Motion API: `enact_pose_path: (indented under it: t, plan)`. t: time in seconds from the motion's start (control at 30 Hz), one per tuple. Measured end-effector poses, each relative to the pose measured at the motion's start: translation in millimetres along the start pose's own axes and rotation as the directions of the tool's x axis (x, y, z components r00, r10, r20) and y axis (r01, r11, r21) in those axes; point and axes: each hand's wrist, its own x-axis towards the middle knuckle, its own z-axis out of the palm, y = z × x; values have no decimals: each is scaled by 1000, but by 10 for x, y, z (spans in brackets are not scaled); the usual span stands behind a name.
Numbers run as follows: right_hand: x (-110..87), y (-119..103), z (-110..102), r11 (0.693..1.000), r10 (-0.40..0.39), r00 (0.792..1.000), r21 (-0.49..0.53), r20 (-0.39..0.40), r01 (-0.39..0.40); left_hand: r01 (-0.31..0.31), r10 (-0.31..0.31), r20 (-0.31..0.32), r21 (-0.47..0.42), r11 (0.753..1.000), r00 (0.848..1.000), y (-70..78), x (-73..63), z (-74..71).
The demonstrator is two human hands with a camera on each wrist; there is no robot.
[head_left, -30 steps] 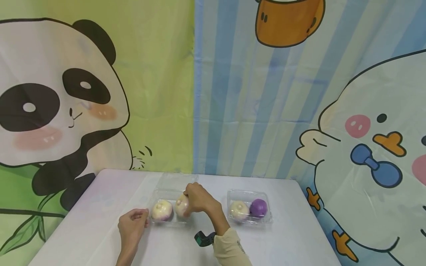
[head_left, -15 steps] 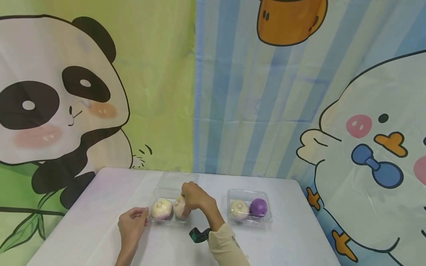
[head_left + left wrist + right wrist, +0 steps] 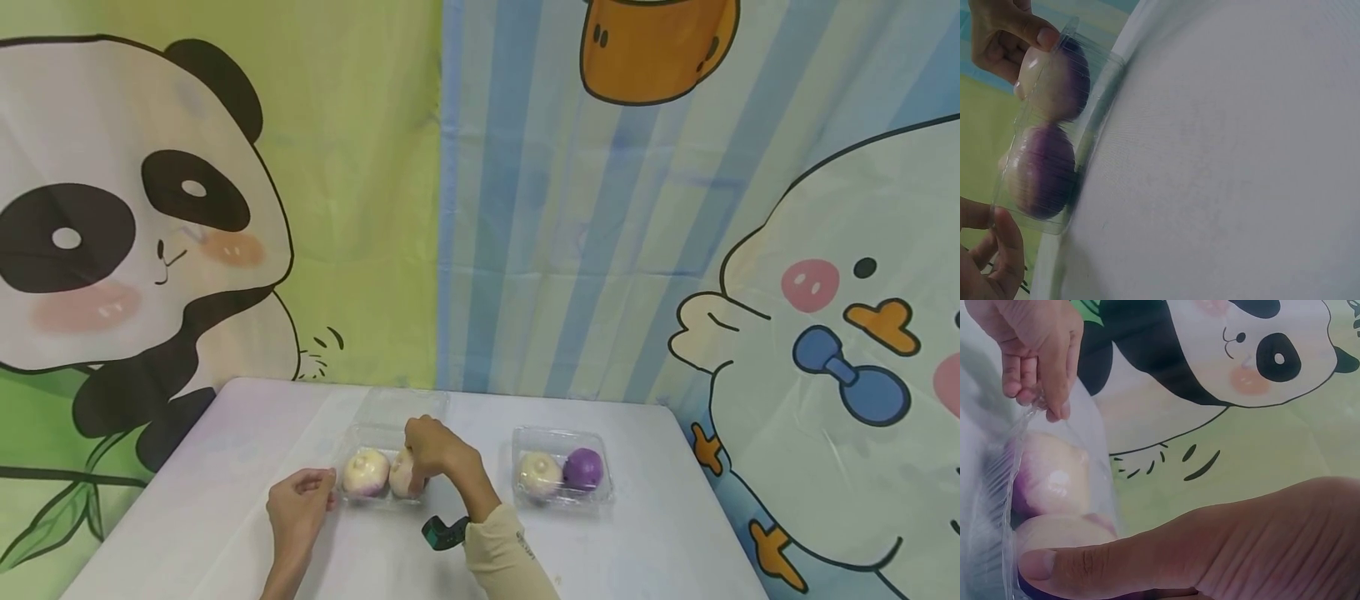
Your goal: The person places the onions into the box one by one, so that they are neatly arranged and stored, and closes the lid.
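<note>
On the left of the head view lies a clear plastic clamshell box [image 3: 384, 502] with its lid [image 3: 401, 406] folded back. Two cream-and-purple turnips sit side by side in it: the left turnip [image 3: 365, 472] and the right turnip [image 3: 401, 475]. My left hand [image 3: 302, 504] pinches the box's left rim between thumb and fingers, as the right wrist view also shows. My right hand [image 3: 435, 454] grips the right turnip from its right side, thumb [image 3: 1041, 565] across it in the right wrist view. The fingers behind that turnip are partly hidden.
Right of my right hand stands a second clear box [image 3: 562, 502], holding a cream turnip [image 3: 539, 474] and a purple turnip [image 3: 582, 469]. Both boxes are on a white table [image 3: 645, 550]. A cartoon-printed curtain [image 3: 517, 208] hangs behind the table's far edge.
My right hand has shifted slightly left with the right turnip, which now sits close against the left turnip. My left hand has stayed at the box's rim.
</note>
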Motion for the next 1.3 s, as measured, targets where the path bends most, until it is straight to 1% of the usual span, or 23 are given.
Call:
enact_pose_path:
  t: [0.13, 0.43, 0.6, 0.7, 0.8, 1.03, 1.13, 1.3]
  plan:
    - [-3, -19, -1, 1000, 11, 1000, -19, 1, -11, 3, -3, -5, 6, 1000, 1000, 1, -1, 7]
    - [-10, -52, -18, 999, 25, 999, -45, 21, -24, -7, 7, 7, -10, 1000, 1000, -2, -2, -3]
    - [2, -63, -17, 998, 19, 999, -59, 34, -17, -4, 4, 11, -8, 1000, 1000, -7, -6, -7]
    - [11, -69, -14, 997, 10, 999, -72, 42, -7, 1, -1, 7, -5, 1000, 1000, -3, -7, -4]
    - [18, -72, -13, 997, 7, 999, -79, 46, -4, -7, 6, -2, -8, 1000, 1000, 5, -7, 3]
    - [35, -91, 5, 995, 22, 998, -102, 55, -16, 5, -5, -15, 1, 1000, 1000, 13, -5, 16]
    - [39, -94, 19, 995, 33, 997, -99, 66, -27, 6, -6, -15, -4, 1000, 1000, 12, -4, 16]
    - [42, -99, 27, 996, 44, 996, -86, 81, -38, -12, 12, -17, 0, 1000, 1000, 12, -2, 12]
